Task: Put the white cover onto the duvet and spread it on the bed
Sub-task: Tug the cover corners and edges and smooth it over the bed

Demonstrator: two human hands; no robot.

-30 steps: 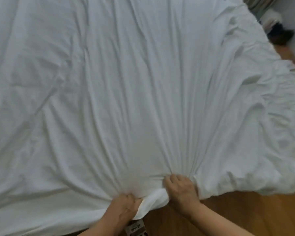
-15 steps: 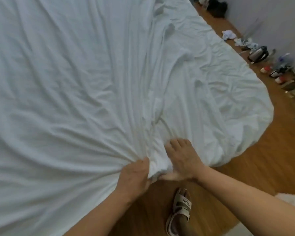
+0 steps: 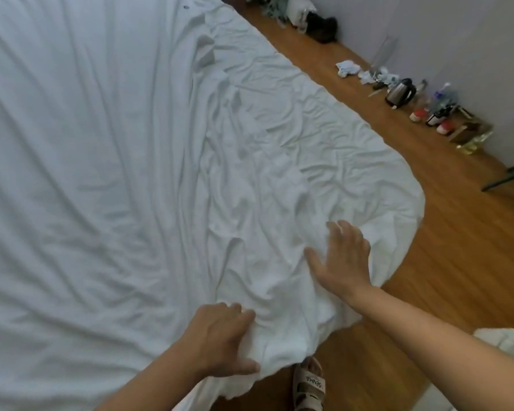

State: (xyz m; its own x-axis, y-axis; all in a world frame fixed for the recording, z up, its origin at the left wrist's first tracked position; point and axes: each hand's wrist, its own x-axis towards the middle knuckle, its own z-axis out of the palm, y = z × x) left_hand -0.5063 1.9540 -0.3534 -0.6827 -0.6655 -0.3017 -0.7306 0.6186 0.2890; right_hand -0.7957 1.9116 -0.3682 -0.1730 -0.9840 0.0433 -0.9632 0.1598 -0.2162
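Note:
The white covered duvet (image 3: 107, 161) lies spread over the bed and fills most of the view; its right part is wrinkled and its rounded corner (image 3: 398, 197) hangs toward the floor. My left hand (image 3: 220, 339) rests on the near edge, fingers bent into a bunched fold of the fabric. My right hand (image 3: 343, 259) lies flat with straight fingers on the wrinkled part near the corner.
Wooden floor (image 3: 445, 262) runs along the bed's right side. A kettle (image 3: 399, 91), bottles (image 3: 441, 109) and crumpled cloths (image 3: 347, 68) line the wall. A dark bag (image 3: 322, 28) sits far back. My sandalled foot (image 3: 309, 384) stands at the bed's edge.
Both hands released the gathered edge they were pulling. The right hand moved right and flattened on the duvet. My view swung right, showing more floor and the corner.

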